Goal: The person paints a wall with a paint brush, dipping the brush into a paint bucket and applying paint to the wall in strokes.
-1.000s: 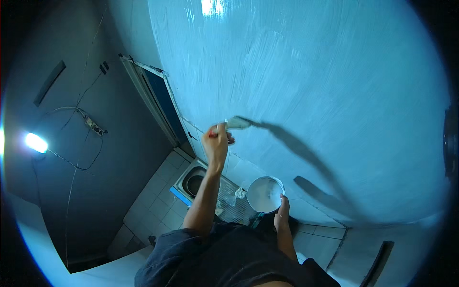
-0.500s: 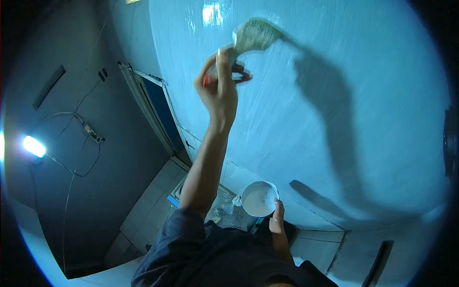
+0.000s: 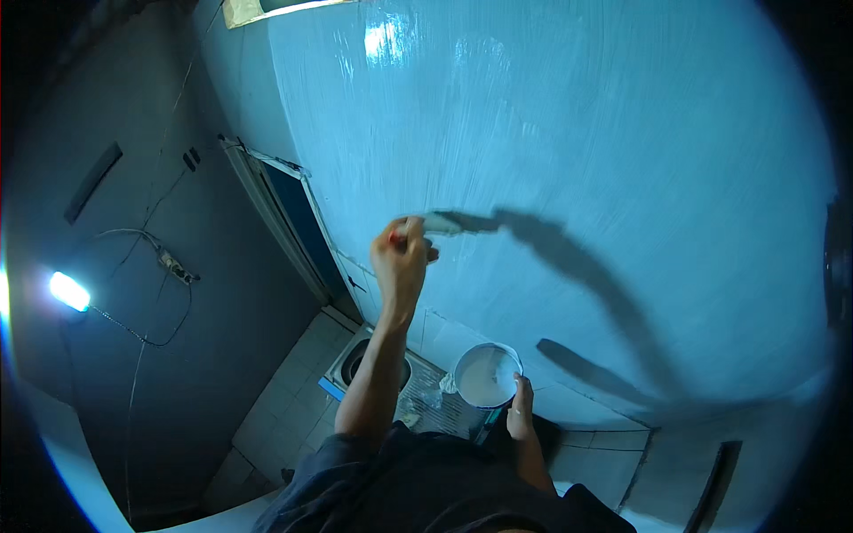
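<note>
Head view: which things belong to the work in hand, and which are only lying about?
Work in hand:
brush, in left hand
bucket, in right hand
probably the lit lamp

Apparently lying about:
crumpled white item on sink drainer
clear plastic beside it

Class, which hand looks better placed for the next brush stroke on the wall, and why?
Left, most likely: the left hand holds the paintbrush up against or very near the wall, while the right hand is occupied lower down, holding the open paint bucket.
</note>
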`<control>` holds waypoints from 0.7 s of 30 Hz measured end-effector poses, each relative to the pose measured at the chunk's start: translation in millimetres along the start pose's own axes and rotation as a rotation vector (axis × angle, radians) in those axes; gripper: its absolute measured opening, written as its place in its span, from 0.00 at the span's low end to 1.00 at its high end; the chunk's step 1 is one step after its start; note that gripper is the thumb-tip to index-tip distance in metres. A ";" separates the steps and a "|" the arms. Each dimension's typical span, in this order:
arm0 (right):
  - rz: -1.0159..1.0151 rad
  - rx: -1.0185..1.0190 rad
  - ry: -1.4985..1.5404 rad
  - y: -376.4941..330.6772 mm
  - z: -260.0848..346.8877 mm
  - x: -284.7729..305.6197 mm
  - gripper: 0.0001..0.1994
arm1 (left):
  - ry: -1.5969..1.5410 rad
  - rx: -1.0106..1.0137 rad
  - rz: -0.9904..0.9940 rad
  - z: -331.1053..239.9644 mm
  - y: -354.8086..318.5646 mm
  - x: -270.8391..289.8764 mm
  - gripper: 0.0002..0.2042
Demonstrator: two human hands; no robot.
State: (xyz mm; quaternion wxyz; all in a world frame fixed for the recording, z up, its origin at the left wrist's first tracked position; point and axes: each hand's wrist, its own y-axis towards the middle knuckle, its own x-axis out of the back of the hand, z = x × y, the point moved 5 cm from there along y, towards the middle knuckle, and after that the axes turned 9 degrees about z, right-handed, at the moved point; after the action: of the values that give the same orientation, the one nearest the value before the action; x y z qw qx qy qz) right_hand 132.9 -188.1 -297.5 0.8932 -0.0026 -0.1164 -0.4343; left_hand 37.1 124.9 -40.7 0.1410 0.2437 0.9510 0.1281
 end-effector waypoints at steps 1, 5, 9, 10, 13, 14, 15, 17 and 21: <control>-0.003 -0.111 0.159 3.1 -22.7 1.0 0.15 | 0.008 -0.062 0.021 -30.8 6.9 -17.6 0.13; -0.013 -0.425 0.420 0.9 -30.5 -12.5 0.15 | -0.072 -0.398 0.082 -144.6 22.2 -58.0 0.12; 0.028 -0.299 0.264 -2.7 -14.4 -15.6 0.14 | -0.137 -0.632 0.044 -214.5 43.0 -71.7 0.14; 0.036 -0.166 0.163 -1.6 -14.7 -17.4 0.14 | -0.051 -0.648 0.000 -228.7 39.4 -73.7 0.16; 0.041 -0.217 0.165 0.0 -33.9 -15.1 0.14 | -0.284 -0.839 0.009 -203.7 60.2 -55.4 0.15; 0.026 -0.403 0.262 -1.3 -46.1 -11.4 0.14 | -0.276 -0.814 0.004 -183.7 65.5 -50.9 0.15; 0.031 -0.401 0.262 -2.1 -50.3 -12.4 0.14 | -0.283 -0.744 0.015 -159.7 71.4 -42.9 0.15; 0.048 -0.145 0.099 0.4 -46.1 -9.9 0.14 | -0.267 -0.688 -0.031 -105.2 67.6 -29.0 0.14; 0.055 0.009 -0.015 -0.6 -31.7 -4.2 0.14 | -0.161 -0.450 -0.089 5.2 26.3 7.5 0.15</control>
State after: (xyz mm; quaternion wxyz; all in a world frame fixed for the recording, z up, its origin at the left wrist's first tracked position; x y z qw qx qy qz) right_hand 136.4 -188.6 -329.2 0.9039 -0.0054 -0.1251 -0.4091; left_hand 43.8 151.9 -38.9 0.2728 0.1733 0.8939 0.3106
